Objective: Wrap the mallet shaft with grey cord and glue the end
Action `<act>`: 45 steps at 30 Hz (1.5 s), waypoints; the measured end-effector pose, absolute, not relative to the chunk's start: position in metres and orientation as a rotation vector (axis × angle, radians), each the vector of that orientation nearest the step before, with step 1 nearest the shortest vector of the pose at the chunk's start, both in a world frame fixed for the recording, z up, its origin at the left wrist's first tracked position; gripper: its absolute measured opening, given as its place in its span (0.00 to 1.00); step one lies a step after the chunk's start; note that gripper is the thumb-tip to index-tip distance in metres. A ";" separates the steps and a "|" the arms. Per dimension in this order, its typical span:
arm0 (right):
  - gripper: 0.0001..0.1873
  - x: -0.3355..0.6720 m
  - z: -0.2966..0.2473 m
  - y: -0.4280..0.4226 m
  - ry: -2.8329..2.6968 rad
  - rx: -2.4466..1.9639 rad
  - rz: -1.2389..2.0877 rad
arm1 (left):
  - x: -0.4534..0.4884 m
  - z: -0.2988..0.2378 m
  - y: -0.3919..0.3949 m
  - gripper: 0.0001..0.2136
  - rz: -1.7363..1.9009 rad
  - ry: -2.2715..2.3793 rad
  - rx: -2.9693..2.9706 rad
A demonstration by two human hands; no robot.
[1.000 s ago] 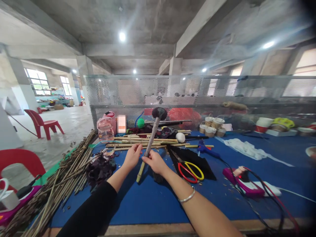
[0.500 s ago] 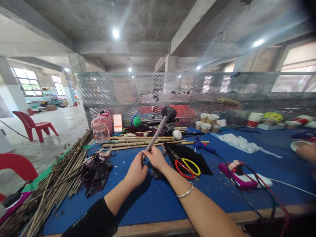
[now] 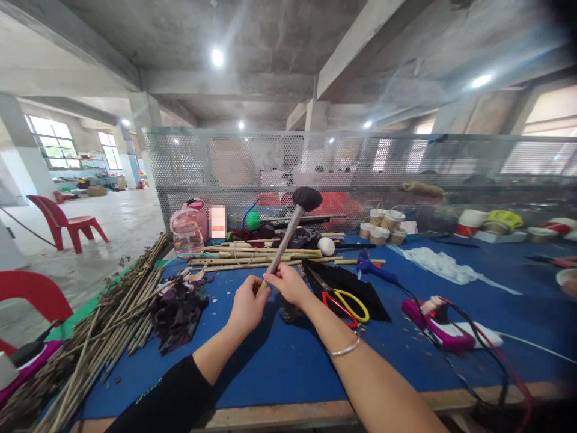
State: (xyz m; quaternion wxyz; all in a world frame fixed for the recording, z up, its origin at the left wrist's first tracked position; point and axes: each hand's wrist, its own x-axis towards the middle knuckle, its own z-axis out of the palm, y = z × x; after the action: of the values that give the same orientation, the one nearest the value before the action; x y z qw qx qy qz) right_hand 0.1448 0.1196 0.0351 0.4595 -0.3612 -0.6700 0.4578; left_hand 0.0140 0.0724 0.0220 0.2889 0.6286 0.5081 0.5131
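Observation:
Both my hands grip the lower end of a fabric-wrapped stick that tilts up and to the right, ending in a dark round head. My left hand is closed round the bare bottom of the stick. My right hand pinches it just above, fingers closed on the wrapped part. A silver bracelet circles my right wrist. Red and yellow scissors lie on black cloth just right of my hands. A small dark scrap lies under my right hand.
The blue table holds bamboo sticks at the back, a bundle of thin stalks at left, dark fabric scraps, a blue glue gun, a purple device with cables, cups and a pink jug.
My left hand moved from beside the stick down onto its bottom end. The stick tilted more to the right, and both hands now hold it together.

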 end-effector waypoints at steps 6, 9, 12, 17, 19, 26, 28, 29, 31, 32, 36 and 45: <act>0.17 0.148 0.043 0.113 -1.567 -0.750 1.269 | 0.014 0.021 0.075 0.17 1.263 1.146 1.545; 0.18 0.147 0.043 0.113 -1.581 -0.747 1.302 | 0.016 0.019 0.075 0.18 1.219 1.091 1.470; 0.19 0.146 0.041 0.114 -1.571 -0.769 1.275 | 0.015 0.022 0.074 0.16 1.346 1.178 1.501; 0.20 0.149 0.044 0.110 -1.505 -0.783 1.422 | 0.012 0.028 0.075 0.15 1.406 1.180 1.485; 0.20 0.150 0.046 0.109 -1.483 -0.766 1.466 | 0.010 0.027 0.077 0.17 1.343 1.133 1.450; 0.18 0.146 0.045 0.110 -1.551 -0.813 1.266 | 0.011 0.027 0.073 0.16 1.301 1.150 1.510; 0.18 0.146 0.046 0.109 -1.545 -0.811 1.267 | 0.012 0.028 0.071 0.15 1.412 1.169 1.546; 0.18 0.146 0.047 0.108 -1.544 -0.806 1.285 | 0.012 0.029 0.071 0.15 1.431 1.168 1.538; 0.19 0.148 0.049 0.106 -1.545 -0.787 1.341 | 0.011 0.031 0.071 0.16 1.380 1.138 1.497; 0.20 0.149 0.049 0.105 -1.542 -0.771 1.372 | 0.010 0.031 0.072 0.17 1.332 1.113 1.483; 0.20 0.150 0.049 0.106 -1.529 -0.739 1.424 | 0.005 0.034 0.072 0.19 1.157 1.096 1.521; 0.19 0.147 0.045 0.110 -1.491 -0.745 1.419 | 0.002 0.034 0.069 0.12 1.309 1.295 1.840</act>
State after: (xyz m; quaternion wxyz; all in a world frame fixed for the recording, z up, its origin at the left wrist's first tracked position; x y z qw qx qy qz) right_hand 0.1474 0.1099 0.0447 0.4586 -0.3026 -0.6052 0.5761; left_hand 0.0023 0.0688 0.0342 0.2662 0.6814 0.4795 0.4847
